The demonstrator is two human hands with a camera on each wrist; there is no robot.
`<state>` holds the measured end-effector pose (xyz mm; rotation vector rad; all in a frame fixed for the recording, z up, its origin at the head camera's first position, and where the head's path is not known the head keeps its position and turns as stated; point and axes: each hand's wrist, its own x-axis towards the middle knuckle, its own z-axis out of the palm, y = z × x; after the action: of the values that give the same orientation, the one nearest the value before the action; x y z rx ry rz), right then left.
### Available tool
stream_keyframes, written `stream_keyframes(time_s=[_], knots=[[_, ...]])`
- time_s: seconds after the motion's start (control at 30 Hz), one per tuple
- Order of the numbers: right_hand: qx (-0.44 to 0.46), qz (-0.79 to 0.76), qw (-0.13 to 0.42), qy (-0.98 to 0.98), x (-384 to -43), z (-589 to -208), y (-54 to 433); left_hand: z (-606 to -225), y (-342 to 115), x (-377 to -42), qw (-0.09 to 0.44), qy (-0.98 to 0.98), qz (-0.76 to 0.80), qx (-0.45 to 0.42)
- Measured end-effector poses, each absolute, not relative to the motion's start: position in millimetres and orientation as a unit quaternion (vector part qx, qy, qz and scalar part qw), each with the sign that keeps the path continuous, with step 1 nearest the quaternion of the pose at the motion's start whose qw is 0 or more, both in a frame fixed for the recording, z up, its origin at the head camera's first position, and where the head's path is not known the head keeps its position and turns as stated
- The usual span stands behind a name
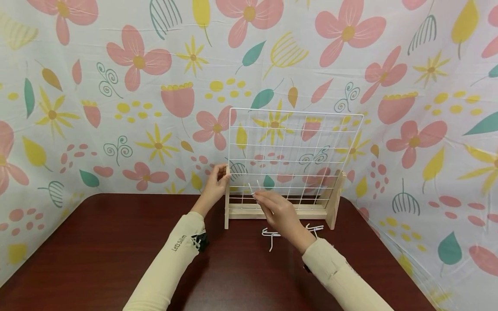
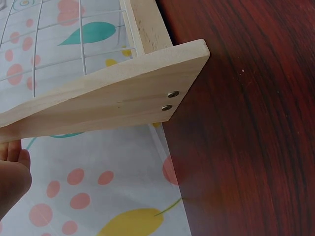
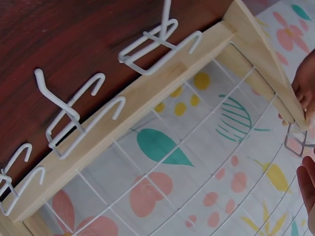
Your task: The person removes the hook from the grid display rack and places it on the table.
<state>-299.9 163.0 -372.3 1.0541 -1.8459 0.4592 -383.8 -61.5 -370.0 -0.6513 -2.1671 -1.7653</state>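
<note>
A white wire grid panel stands upright in a pale wooden stand on the table. At the stand's left upright, my left hand grips near its top; in the left wrist view only part of that hand shows beside the upright. My right hand pinches a white wire hook in front of the grid, its prongs pointing up. In the right wrist view the held hook overlaps the grid near the left upright, with the right fingers at the frame's edge.
More white wire hooks lie on the dark red-brown table before the stand, partly hidden by my right forearm. Three of them show in the right wrist view, one at centre left. Behind hangs a flower-patterned cloth.
</note>
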Motion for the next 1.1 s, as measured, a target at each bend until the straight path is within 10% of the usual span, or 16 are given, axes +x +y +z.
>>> stream_keyframes(time_s=[1.1], knots=[[0.515, 0.107, 0.409, -0.746, -293.8, -401.9, 164.9, -369.8, -61.6, -382.2, 0.138, -0.743, -0.616, -0.223]])
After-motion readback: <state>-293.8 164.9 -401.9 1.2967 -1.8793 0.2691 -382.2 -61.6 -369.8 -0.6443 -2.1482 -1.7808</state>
